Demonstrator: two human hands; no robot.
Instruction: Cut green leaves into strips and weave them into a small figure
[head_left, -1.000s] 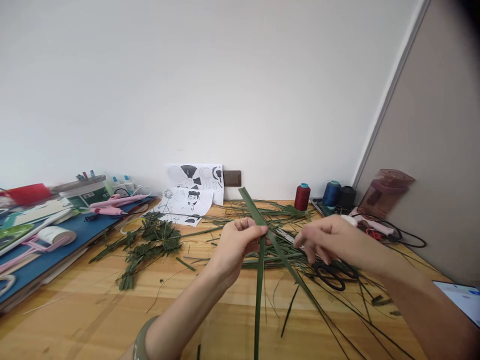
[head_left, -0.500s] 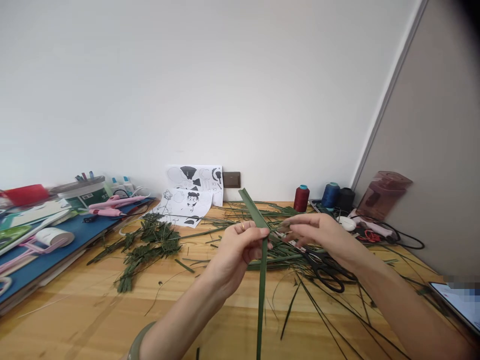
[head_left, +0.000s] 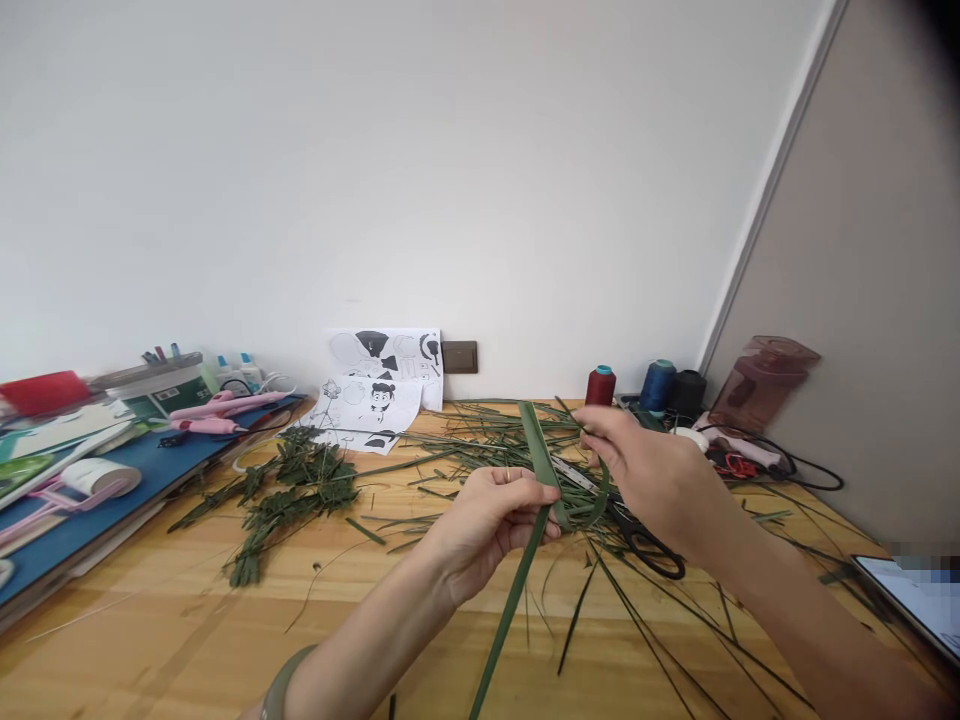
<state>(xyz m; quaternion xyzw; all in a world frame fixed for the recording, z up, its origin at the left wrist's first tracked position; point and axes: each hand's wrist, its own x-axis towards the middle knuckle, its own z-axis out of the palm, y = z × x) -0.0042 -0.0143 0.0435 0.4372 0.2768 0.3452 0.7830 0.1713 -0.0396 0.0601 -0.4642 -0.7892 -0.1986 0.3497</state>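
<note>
My left hand (head_left: 506,510) is closed, thumb on top, around a long green leaf strip (head_left: 508,610). One broad folded end rises above the thumb, and a narrower length hangs down toward the table's front edge. To its right, my right hand (head_left: 637,465) pinches a thin green strip end (head_left: 566,408) that curves down in a loop toward the left hand. Where the strips cross is partly hidden by the left fingers. Black-handled scissors (head_left: 651,548) lie under and beside the right hand, among a heap of cut green leaf strips (head_left: 480,430).
A bunch of dark green leaves (head_left: 300,490) lies left of the hands. Behind it stand printed paper sheets (head_left: 379,385). A blue board (head_left: 45,535) with pink tools is at left. Thread spools (head_left: 600,388), a pinkish bottle (head_left: 761,385) and a phone (head_left: 911,600) are at right.
My right hand has closed on a thin strip end and bent it into a loop. My left hand has shifted slightly right and down; the hanging strip now slants to the lower left.
</note>
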